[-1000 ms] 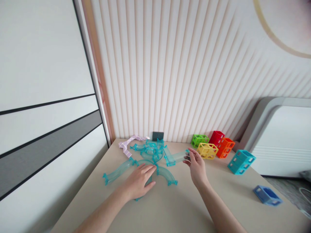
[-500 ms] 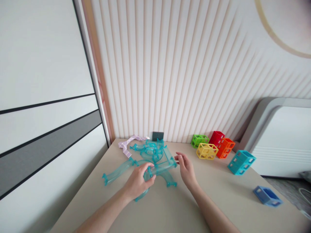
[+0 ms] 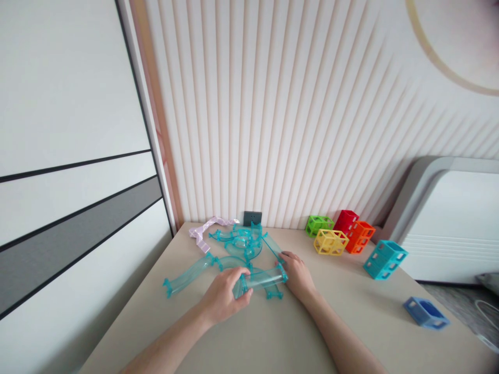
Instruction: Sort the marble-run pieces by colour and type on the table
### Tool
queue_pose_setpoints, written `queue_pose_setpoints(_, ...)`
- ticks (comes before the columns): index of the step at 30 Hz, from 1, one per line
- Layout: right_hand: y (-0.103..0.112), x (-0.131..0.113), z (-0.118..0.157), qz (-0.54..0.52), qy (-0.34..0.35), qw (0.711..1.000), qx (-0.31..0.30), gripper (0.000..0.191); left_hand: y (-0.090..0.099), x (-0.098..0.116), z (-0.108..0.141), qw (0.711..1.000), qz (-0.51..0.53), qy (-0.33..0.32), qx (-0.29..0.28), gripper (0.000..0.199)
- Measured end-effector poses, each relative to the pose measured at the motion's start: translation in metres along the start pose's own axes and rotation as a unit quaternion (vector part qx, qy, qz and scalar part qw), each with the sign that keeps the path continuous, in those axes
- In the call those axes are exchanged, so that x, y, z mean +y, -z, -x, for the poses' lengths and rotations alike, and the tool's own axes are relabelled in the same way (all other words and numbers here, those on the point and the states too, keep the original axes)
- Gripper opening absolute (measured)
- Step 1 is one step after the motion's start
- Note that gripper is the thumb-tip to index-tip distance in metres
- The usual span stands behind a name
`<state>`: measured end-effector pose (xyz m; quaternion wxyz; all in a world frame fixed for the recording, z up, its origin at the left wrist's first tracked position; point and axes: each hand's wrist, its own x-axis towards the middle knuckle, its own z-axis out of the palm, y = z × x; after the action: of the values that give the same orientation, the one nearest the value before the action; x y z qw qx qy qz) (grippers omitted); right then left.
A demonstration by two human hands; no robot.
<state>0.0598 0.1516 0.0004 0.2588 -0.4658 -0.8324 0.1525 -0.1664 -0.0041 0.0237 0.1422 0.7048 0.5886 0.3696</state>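
Observation:
My left hand (image 3: 228, 292) is closed round the left end of a translucent teal marble-run track piece (image 3: 265, 278), held slanting above the table. My right hand (image 3: 297, 274) has its fingers curled over the near end of another straight teal track piece (image 3: 274, 246), close to the right end of the held one. Its fingertips are partly hidden behind the pieces. Beneath and beyond lie more teal tracks: a long one (image 3: 190, 275) to the left, a short one (image 3: 275, 292) under the held piece, and a round funnel-like one (image 3: 242, 244) at the back.
A lilac folded strip (image 3: 200, 236) lies at the table's (image 3: 257, 343) back left. Green (image 3: 318, 225), yellow (image 3: 331, 242), red (image 3: 346, 222), orange (image 3: 360, 237), teal (image 3: 385, 259) and blue (image 3: 427, 313) openwork blocks stand to the right. A dark wall socket (image 3: 252, 218) sits behind.
My left hand has tilted and lowered the held track piece toward me. My right hand has moved left and closed on the near end of the other straight track.

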Motion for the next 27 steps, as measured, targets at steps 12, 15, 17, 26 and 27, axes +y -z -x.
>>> queue_pose_setpoints(12,0.003,0.006,-0.009,-0.152,-0.137,0.975,0.087,0.050,-0.003,0.000,-0.001,1.000,-0.026,-0.004,-0.013,0.029)
queue_pose_setpoints(15,0.002,0.009,-0.011,-0.184,-0.142,0.968,0.099,0.055,-0.003,0.001,-0.001,1.000,-0.026,-0.002,-0.017,0.028)
queue_pose_setpoints(17,0.002,0.010,-0.011,-0.192,-0.134,0.966,0.109,0.056,-0.003,0.001,-0.001,0.999,-0.030,0.001,-0.019,0.029)
queue_pose_setpoints(26,0.001,-0.001,-0.007,-0.190,-0.017,0.966,0.176,0.048,-0.004,-0.001,-0.001,0.999,-0.035,0.008,-0.019,0.030)
queue_pose_setpoints(27,-0.001,-0.001,-0.006,-0.184,0.003,0.967,0.178,0.046,-0.003,-0.001,-0.001,0.999,-0.037,0.008,-0.020,0.030)
